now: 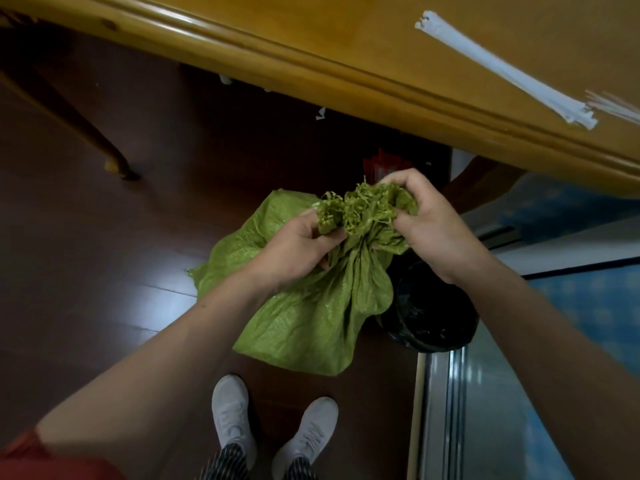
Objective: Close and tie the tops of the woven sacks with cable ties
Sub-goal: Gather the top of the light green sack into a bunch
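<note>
Gathering the sack mouth, head view. Green woven sack (311, 317) hung w/ its neck bunched between both hands, body drooping toward the floor. Left hand (298, 244) gripped the gathered neck, fingers curled round the cloth. Right hand (433, 223) pinched the frayed top edge (360, 213). Hands were close together, both clamped on the sack. No tie on the neck yet. White cable ties (502, 71) lay on the wooden table (311, 46), up & to the right, well apart from the hands, long axis diagonal. Right hand was nearer, so prob. the one to reach.
</note>
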